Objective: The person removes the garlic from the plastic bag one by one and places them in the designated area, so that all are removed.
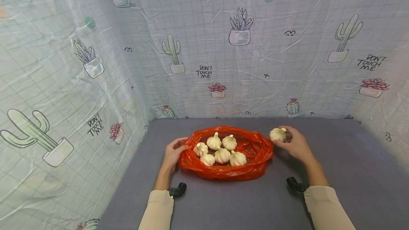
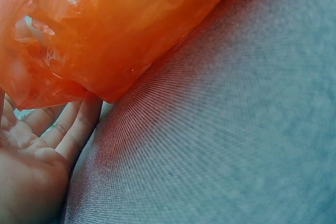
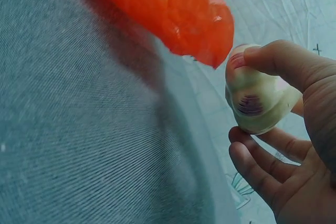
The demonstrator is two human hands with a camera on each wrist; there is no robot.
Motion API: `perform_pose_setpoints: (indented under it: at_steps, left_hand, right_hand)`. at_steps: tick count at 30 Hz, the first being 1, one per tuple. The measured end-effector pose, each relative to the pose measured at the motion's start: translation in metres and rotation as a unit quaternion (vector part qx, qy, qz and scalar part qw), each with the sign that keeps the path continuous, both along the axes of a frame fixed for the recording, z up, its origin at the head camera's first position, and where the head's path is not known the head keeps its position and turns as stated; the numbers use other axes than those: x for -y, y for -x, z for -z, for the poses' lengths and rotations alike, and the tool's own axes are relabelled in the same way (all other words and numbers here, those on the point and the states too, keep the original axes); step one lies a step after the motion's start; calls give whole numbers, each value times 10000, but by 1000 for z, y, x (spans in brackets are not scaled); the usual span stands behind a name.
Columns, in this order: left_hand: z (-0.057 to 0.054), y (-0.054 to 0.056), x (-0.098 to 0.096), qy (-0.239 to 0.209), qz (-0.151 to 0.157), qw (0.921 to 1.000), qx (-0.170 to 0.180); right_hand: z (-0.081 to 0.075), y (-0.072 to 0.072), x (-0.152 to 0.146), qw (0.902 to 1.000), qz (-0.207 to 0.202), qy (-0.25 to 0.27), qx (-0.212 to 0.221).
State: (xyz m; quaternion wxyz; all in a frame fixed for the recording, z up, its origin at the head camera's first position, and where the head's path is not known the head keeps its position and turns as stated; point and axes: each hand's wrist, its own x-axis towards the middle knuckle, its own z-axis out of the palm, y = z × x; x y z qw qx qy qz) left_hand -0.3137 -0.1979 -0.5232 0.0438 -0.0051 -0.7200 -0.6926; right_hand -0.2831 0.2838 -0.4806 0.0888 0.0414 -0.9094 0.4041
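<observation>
A red plastic bag [image 1: 223, 174] lies spread wide on the table, its rim rolled outward. Inside it, mostly toward its left side, sit several pale garlic bulbs [image 1: 222, 155]. My left hand [image 1: 173, 154] pinches the bag's left rim between thumb and fingers; in the left wrist view the fingers [image 2: 73, 124] reach up behind the orange-looking plastic. Just off the bag's right end, my right hand [image 1: 295, 144] holds one garlic bulb [image 1: 277, 135] between thumb and fingertips. The right wrist view shows purple streaks on this bulb [image 3: 257, 95], with the thumb pressing on it.
A grey cloth-covered table [image 1: 230, 205] carries the bag. Behind it and at both sides hangs a pale curtain [image 1: 255, 63] printed with cacti and lettering. Each wrist wears a small black camera, one on the left [image 1: 178, 189] and one on the right [image 1: 297, 184].
</observation>
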Motion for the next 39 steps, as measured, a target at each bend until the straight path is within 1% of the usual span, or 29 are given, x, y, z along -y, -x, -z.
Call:
perform_pose_setpoints:
  at_steps: [1, 2, 3, 8, 9, 17, 24, 29, 33, 36, 39]
  left_hand:
    - [-1, 0, 0, 11, 19, 10000, 54]
    - [-5, -2, -1, -1, 44, 10000, 72]
    - [-5, -3, -1, -5, 42, 10000, 77]
    - [-4, -2, -1, 19, -35, 10000, 32]
    - [0, 0, 0, 25, -62, 10000, 22]
    - [1, 0, 0, 33, -55, 10000, 14]
    - [-1, -1, 0, -12, -55, 10000, 65]
    - [-1, -1, 0, 6, -48, 10000, 71]
    - [0, 0, 0, 20, -52, 10000, 80]
    - [0, -1, 0, 94, -62, 9999, 58]
    - [0, -1, 0, 123, -83, 9999, 39]
  right_hand:
    - [2, 0, -1, 10000, 23, -22, 16]
    - [3, 1, -2, 10000, 39, -30, 49]
    - [5, 1, -3, 10000, 66, -39, 58]
    - [14, 3, -6, 9998, 198, 2, 82]
    - [16, 3, -7, 9997, 219, 6, 74]
    - [25, 6, -12, 9993, 303, -4, 199]
    - [27, 6, -14, 9995, 288, -37, 91]
    - [28, 6, -15, 9993, 362, -66, 31]
    - [28, 6, -15, 9991, 369, -188, -55]
    - [28, 6, -15, 9988, 350, -329, -57]
    - [28, 6, -15, 9985, 371, -392, 35]
